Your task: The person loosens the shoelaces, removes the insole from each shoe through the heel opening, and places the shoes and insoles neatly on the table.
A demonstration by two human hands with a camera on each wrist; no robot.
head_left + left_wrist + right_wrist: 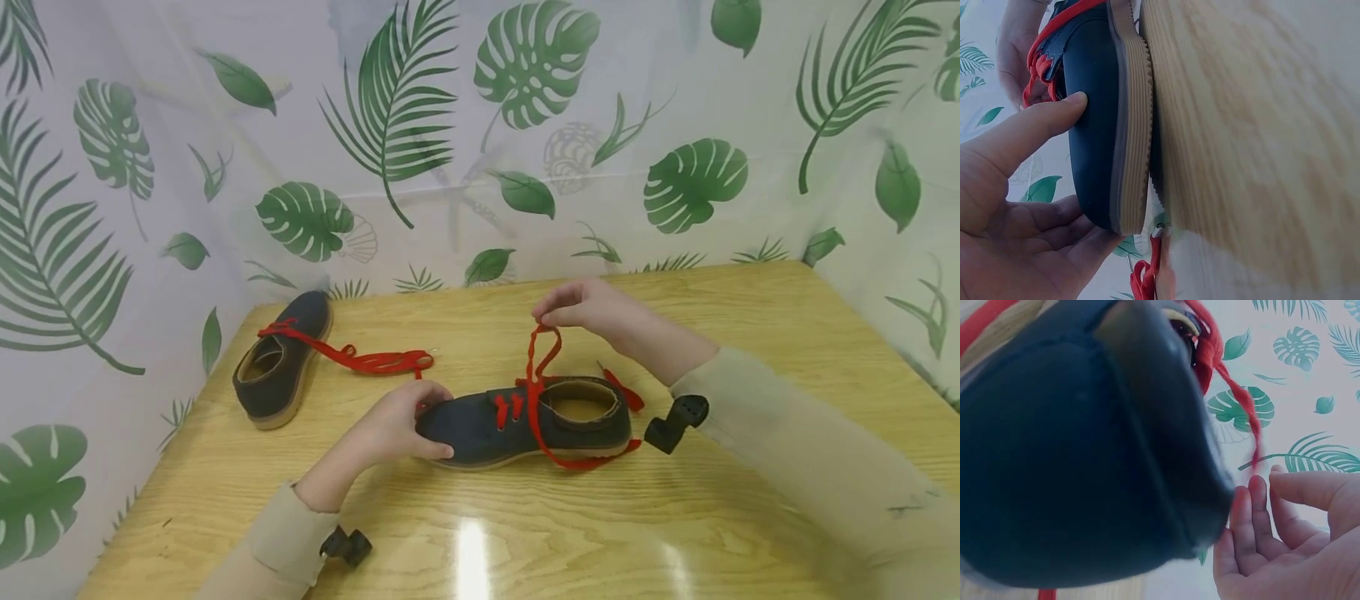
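Observation:
A dark navy shoe point(480, 429) lies sole-down on the wooden table, its toe to the left and heel to the right. My left hand point(393, 425) grips the toe, with the thumb point(1054, 115) on the near side and the fingers around the tip. Above the shoe, my right hand point(592, 312) pinches the red shoelace point(534, 350) at its top, so it rises as a narrow loop from the upper eyelets. One lace end hangs down the near side towards the heel. Another lace end point(626, 392) lies behind the heel.
A second navy shoe point(262, 387) stands at the back left of the table point(570, 533), its red lace point(375, 361) trailing right towards my left hand. White cloth with green leaf prints point(450, 167) borders the table behind and at the sides. Each sleeve carries a small black device point(675, 422).

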